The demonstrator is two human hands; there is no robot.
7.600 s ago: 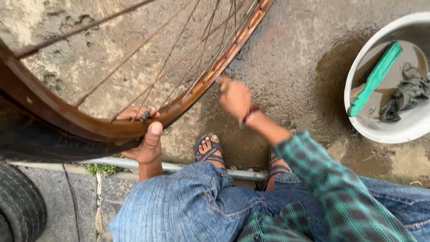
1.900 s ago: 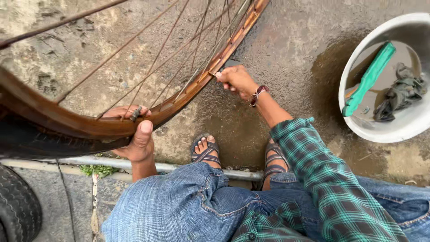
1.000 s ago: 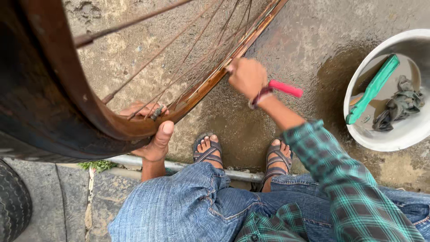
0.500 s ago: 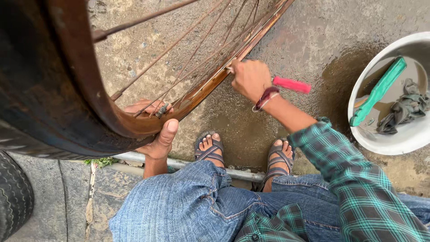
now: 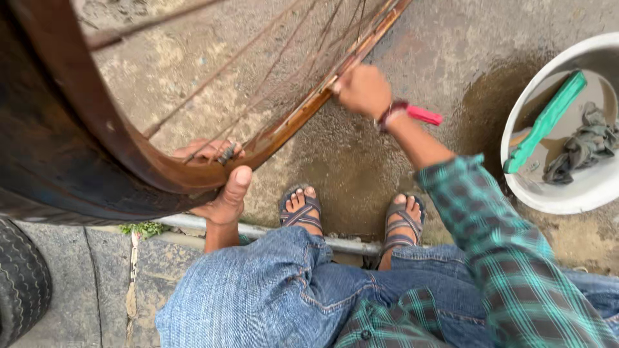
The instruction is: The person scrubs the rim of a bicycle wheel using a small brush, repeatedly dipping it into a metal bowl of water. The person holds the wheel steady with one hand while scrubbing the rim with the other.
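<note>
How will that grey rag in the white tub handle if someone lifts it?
The grey rag lies crumpled in folds, so it is probably floppy and would drape from a pinch. It sits inside the white tub beside wet ground, so it may be damp and heavier than it looks. It seems unlikely to roll or break.

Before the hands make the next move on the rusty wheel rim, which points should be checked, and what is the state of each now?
1. Left hand grips the rusty spoked wheel rim at its lower edge: ok.
2. Right hand is closed on the pink-handled tool: ok.
3. Tool tip meets the rim: cannot tell, hidden by the hand.
4. Sandalled feet are apart from the rim: ok.
5. White plastic basin with green tool and grey rag stands to the right: ok.
</note>
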